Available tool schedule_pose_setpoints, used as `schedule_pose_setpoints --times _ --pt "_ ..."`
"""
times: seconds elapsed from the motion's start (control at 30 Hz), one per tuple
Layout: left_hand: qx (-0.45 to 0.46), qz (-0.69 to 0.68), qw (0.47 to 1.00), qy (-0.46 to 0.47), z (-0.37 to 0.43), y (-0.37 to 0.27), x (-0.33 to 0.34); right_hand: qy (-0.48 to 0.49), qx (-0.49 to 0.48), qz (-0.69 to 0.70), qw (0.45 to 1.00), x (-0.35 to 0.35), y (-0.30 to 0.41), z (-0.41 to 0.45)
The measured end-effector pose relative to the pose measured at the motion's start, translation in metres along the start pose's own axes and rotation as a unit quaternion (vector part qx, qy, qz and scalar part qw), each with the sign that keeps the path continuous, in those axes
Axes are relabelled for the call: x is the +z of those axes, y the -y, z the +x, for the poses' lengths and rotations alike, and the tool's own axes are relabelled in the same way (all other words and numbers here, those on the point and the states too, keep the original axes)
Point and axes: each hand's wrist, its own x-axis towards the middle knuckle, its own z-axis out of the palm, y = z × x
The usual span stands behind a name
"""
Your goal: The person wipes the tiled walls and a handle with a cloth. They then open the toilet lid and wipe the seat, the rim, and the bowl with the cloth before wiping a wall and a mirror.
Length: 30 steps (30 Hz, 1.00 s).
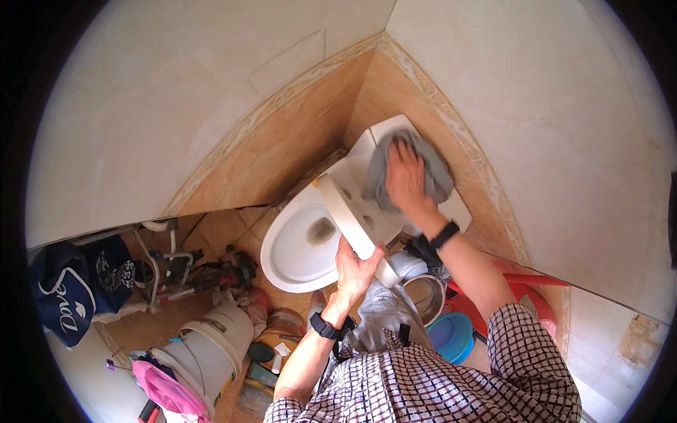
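My left hand (355,267) grips the near edge of a white toilet tank lid (346,217), which stands tilted across the toilet between bowl and tank. The white toilet bowl (285,248) lies open to its left, with dark water or staining at the bottom. My right hand (406,177) presses on a grey cloth (436,169), which covers much of the white tank top (457,211) near the wall corner. The hand and cloth are slightly blurred. Part of the toilet behind the upright piece is hidden.
Tiled walls (296,143) meet behind the toilet. White buckets (227,328), a pink cloth (164,388) and a dark blue bag (66,296) are at the left. Close by my legs are a metal pot (426,299), a blue basin (452,338) and red plastic items (529,296).
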Motion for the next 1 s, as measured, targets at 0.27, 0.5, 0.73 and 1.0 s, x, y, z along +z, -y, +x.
schedule_pose_setpoints --times 0.27,0.5,0.73,1.0 --pt "-0.002 -0.016 1.000 -0.014 -0.002 -0.003 -0.006 0.089 -0.079 0.050 0.992 0.025 0.007 0.080" --pt "-0.031 -0.043 0.999 -0.003 -0.008 0.007 -0.014 0.099 -0.204 -0.019 0.974 0.003 0.005 0.004" --pt "-0.044 -0.059 0.997 -0.023 -0.020 0.015 -0.028 0.000 -0.099 0.019 0.995 0.016 0.005 0.066" --pt "-0.033 -0.081 0.996 -0.026 -0.029 0.037 -0.041 0.081 -0.192 -0.011 0.978 0.003 0.003 -0.007"
